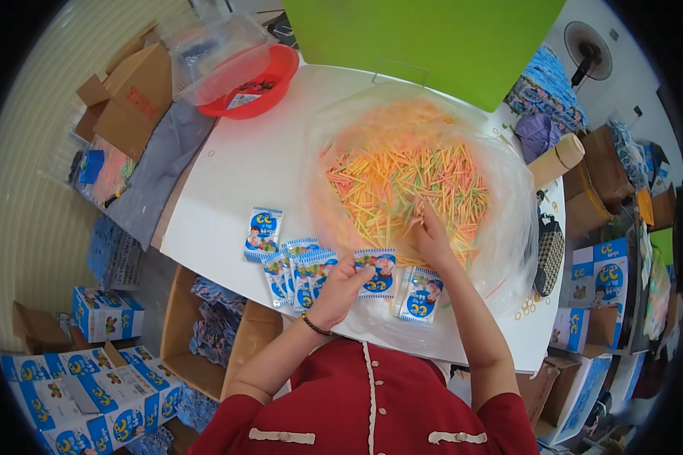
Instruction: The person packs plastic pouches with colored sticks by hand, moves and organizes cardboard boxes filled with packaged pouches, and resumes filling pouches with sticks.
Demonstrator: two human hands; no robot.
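My left hand (340, 294) is closed on a blue-and-white printed packet (376, 274), its thumb lying over the packet's front. Over a large heap of thin pink, yellow and green sticks (402, 182) reaches my right hand (431, 233), its fingertips pinched round a few of them. The heap sits in a spread clear plastic bag (508, 227). Beside my left hand, several similar packets (311, 277) overlap, and a small stack of packets (263, 231) lies farther left. Another packet (420, 296) rests below my right hand, near the table's front.
A red basin (281, 76) and clear plastic tub (212, 61) stand at the table's back left. A green panel (425, 45) rises behind the bag. At right are a checkered pouch (548, 254) and loose rubber bands (525, 307). Open cartons (178, 318) flank the white table (228, 174).
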